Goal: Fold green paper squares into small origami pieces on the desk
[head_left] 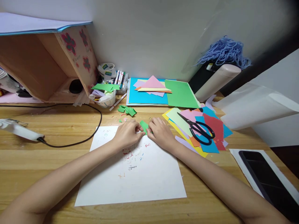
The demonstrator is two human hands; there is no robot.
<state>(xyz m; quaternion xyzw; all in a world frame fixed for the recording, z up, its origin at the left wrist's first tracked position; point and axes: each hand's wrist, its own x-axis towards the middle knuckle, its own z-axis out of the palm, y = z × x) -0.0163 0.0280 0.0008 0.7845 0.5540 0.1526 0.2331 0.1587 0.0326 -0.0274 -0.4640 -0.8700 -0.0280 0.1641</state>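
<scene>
A small green paper piece [144, 125] lies at the far edge of a white sheet [130, 174] on the wooden desk. My left hand [128, 133] pinches its left side with fingers closed. On its right side my right hand [161, 132] presses with curled fingers. Both hands meet over the piece and hide most of it. Faint coloured pen marks show on the white sheet just below my hands.
Black scissors [198, 129] rest on a fan of coloured papers [210, 137] to the right. Green scraps [127, 110], a cup of scraps [105, 98], markers [119, 78], tape [106, 70], stacked coloured sheets [149, 93], a glue gun [20, 130] with cord, a cardboard box [42, 68] and a tablet [268, 180] surround the sheet.
</scene>
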